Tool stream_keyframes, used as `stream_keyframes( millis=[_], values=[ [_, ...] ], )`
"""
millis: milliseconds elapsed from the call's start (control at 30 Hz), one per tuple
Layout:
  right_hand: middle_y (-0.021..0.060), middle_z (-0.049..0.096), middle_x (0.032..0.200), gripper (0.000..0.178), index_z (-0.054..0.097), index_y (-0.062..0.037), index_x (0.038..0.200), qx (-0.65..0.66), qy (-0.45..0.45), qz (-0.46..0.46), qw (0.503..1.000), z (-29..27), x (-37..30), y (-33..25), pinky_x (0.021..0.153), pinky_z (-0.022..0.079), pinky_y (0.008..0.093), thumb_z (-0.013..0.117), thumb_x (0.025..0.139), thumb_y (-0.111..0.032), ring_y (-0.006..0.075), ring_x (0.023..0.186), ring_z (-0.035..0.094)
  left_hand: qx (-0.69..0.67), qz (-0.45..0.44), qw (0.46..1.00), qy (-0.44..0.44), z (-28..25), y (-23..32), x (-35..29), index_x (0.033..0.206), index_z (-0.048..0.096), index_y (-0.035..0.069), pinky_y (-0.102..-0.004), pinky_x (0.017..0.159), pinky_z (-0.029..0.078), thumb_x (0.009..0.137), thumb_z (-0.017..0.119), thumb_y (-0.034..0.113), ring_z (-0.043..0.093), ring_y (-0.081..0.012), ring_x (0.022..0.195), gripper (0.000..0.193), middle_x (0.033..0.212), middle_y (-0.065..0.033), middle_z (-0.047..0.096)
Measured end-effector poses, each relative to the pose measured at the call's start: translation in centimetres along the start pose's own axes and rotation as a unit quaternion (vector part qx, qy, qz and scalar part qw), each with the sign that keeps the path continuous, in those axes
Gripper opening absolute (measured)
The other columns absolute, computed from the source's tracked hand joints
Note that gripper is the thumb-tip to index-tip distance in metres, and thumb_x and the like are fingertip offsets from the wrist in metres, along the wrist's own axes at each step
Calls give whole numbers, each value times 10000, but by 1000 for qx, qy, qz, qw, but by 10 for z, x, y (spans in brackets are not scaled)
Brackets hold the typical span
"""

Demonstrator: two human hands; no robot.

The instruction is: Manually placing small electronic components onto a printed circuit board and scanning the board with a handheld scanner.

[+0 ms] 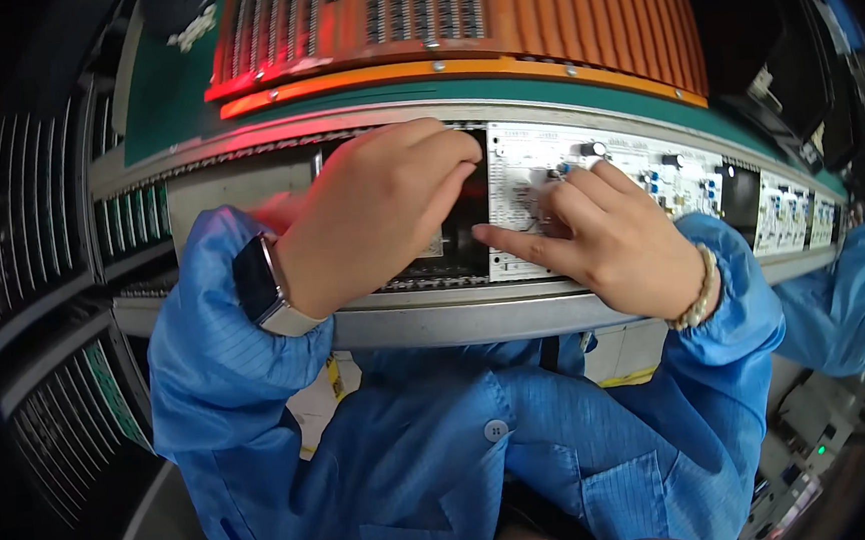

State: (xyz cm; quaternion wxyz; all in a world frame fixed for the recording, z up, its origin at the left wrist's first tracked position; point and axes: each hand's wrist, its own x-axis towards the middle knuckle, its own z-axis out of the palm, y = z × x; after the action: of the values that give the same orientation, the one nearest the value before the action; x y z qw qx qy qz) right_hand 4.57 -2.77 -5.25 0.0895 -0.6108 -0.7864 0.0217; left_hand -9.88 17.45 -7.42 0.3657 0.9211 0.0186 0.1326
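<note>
A white circuit board with black capacitors and blue parts lies between two metal rails. My right hand rests over its left part: one digit stretches past the board's left edge, while the others bend down onto the parts. My left hand is over a dark gap left of the board. Its fingers are curled together, their tips close to the board's left edge; whatever they pinch, if anything, is hidden under the hand. A dark watch is on my left wrist, a beaded bracelet on my right.
The near rail runs in front of me. Beyond the far rail, an orange slotted rack stands on a green mat. Racks holding boards stand at left. More white boards lie to the right, near another person's blue sleeve.
</note>
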Motion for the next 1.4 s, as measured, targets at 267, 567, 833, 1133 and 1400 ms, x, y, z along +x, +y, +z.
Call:
stream_keyframes(
  millis=[267,567,833,1133,1400],
  values=[
    [53,461,830,452,710,-136,1198,48,-88,63,993,-20,9,0,712,427,347,592,766,-81,218,754,500,10,19,1000,7,-3,-12,-13,972,656,-3,-402,742,518,881,665,49,640,-328,836,105,887,-140,642],
    [72,546,864,371,731,-62,969,130,-159,137,969,-38,-3,20,701,502,379,675,613,27,263,783,589,26,26,997,-65,-13,-18,-20,975,656,-19,-410,783,517,821,683,-8,622,-331,874,157,917,-137,632],
    [76,560,870,344,724,-58,947,165,-157,149,962,-36,-7,26,697,508,368,691,615,26,255,762,603,30,47,990,-130,-16,-19,-23,1019,654,-36,-408,831,506,781,688,-12,613,-311,912,241,969,-140,636],
    [53,540,828,159,689,-44,870,150,-157,160,963,-35,-15,31,706,520,331,676,713,-64,216,799,629,44,62,984,-159,-12,-13,-19,1038,653,-52,-450,875,496,733,716,3,615,-326,971,316,993,-150,633],
    [54,557,823,211,732,-37,901,174,-144,180,957,-34,-16,32,669,507,335,707,695,-72,220,754,617,102,74,976,-180,-13,-10,-15,1007,666,-70,-457,883,510,745,626,80,631,-309,985,304,974,-151,631]
  ],
)
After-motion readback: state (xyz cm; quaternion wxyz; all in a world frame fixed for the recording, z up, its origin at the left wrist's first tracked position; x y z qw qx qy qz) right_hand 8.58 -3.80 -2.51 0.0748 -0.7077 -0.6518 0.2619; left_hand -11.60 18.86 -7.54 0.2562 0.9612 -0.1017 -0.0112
